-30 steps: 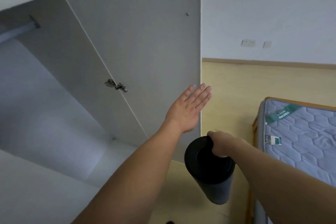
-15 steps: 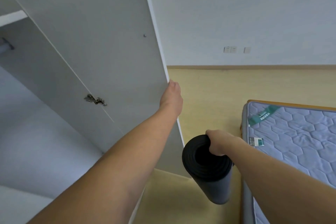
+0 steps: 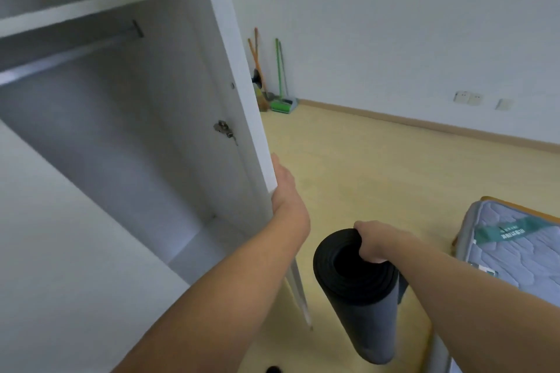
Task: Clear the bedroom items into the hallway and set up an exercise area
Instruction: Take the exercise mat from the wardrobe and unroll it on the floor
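Observation:
A rolled black exercise mat (image 3: 360, 297) hangs upright in front of me, and my right hand (image 3: 374, 241) grips its top rim. My left hand (image 3: 285, 188) holds the free edge of a white wardrobe door (image 3: 242, 94), which I see almost edge-on. The wardrobe (image 3: 100, 118) stands open at the left, showing a shelf, a hanging rail and a bare interior.
A bed with a grey quilted mattress (image 3: 515, 248) on a wooden frame fills the lower right. Brooms and a green mop (image 3: 277, 82) lean in the far corner. Yellow floor (image 3: 378, 166) stretches between wardrobe and bed. Wall sockets (image 3: 468, 97) sit low on the far wall.
My left hand went from flat against the door to gripping its edge, and the door has swung, so the wardrobe interior and the far corner now show. The mat stays held.

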`<state>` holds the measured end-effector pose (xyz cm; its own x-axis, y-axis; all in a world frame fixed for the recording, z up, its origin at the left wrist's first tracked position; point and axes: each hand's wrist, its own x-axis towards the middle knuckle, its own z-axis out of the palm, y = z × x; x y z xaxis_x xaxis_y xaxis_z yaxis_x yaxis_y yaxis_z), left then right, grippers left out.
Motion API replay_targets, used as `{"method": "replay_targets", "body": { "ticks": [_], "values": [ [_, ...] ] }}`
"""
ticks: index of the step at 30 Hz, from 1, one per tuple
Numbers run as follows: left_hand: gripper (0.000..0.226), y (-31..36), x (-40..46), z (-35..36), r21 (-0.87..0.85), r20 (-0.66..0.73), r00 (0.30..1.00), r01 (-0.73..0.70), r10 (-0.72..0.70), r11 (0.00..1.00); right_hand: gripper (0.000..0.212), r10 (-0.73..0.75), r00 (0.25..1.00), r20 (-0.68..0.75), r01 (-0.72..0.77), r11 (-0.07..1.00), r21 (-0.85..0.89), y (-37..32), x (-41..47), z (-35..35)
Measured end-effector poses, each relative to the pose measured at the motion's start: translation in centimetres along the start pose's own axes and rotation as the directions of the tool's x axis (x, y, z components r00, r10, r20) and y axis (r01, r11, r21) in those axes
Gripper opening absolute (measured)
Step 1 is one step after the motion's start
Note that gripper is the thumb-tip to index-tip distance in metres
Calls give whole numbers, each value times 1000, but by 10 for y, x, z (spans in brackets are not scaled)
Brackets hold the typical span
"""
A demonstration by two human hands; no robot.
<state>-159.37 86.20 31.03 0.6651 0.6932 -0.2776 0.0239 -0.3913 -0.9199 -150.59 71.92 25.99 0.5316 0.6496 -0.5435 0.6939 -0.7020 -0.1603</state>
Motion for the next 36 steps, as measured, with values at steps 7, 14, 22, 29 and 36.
{"method": "replay_targets", "body": {
  "ticks": [7, 14, 22, 29, 36],
  "values": [
    [88, -17, -26, 94, -12, 144, 988, 66, -63, 998, 44, -128, 991, 41, 132, 985, -113, -67, 20, 1],
    [98, -51, -44, 213, -199, 157, 952, 292, -264, 935, 42, -271, 959, 78, 281, 943, -180, -160, 45, 3],
    [70, -73, -25, 286, -149, 143, 927, 365, -346, 919, 42, -318, 943, 102, 329, 937, -121, -228, 84, 0],
    [76, -91, 6, 329, -479, 10, 976, 195, -216, 856, 41, -299, 943, 145, 312, 947, -76, -262, 118, 4],
    [70, -80, 22, 331, -697, -43, 970, 141, -238, 703, 35, -242, 961, 135, 252, 965, -67, -269, 141, 3]
  ]
}}
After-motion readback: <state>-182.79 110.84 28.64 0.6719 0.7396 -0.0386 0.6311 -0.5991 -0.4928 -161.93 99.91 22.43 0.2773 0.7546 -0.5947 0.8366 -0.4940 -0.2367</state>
